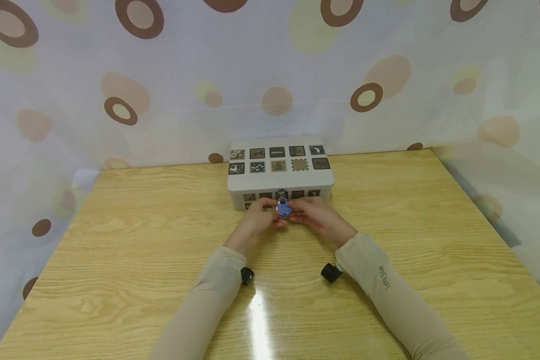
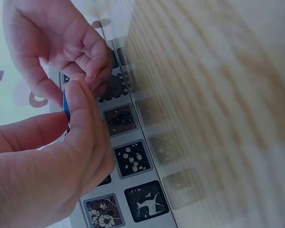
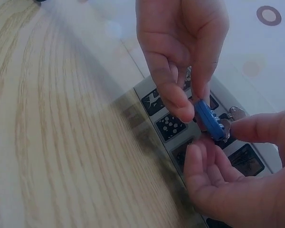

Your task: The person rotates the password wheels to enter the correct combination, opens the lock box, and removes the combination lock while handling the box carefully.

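While both forearms point toward twelve o'clock over a yellow wood-grain table [image 1: 139,250], my beige left sleeve [image 1: 202,300] lies at seven. Left hand [image 1: 257,220], at eight: thumb and forefinger pinch a small blue padlock with silvery metal parts [image 1: 284,207]. Padlock is central, just before the front of a white rectangular box with dark square pictures [image 1: 279,181], box at twelve; contact with its latch, cannot tell. Right hand [image 1: 319,215], at three: pinching the padlock's other side, thumb at the metal, lower fingers curled. Beige right sleeve [image 1: 387,280], dark lettering, at four.
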The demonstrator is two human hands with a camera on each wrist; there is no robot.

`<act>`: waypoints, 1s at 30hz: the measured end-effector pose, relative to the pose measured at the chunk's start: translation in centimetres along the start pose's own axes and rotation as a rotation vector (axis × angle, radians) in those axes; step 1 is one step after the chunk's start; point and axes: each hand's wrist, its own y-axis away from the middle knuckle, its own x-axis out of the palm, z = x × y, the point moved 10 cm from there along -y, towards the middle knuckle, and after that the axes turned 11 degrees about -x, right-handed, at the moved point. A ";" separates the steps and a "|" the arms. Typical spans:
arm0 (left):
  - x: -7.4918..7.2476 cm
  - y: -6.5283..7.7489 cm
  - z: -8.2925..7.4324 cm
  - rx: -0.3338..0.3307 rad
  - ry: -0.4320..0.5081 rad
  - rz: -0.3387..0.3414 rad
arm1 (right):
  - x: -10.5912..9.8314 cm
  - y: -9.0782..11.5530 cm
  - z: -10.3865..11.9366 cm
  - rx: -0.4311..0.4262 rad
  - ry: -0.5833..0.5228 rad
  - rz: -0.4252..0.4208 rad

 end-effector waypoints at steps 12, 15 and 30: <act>0.0 -0.2 0.1 -0.013 0.020 -0.004 | -0.4 0.2 0.6 -0.043 0.045 0.005; 0.0 -0.1 0.0 -0.014 0.013 -0.005 | -0.5 0.1 0.4 -0.039 0.051 -0.001; -0.2 -0.1 -0.2 -0.001 -0.019 -0.026 | -0.6 0.3 0.3 0.000 -0.017 -0.056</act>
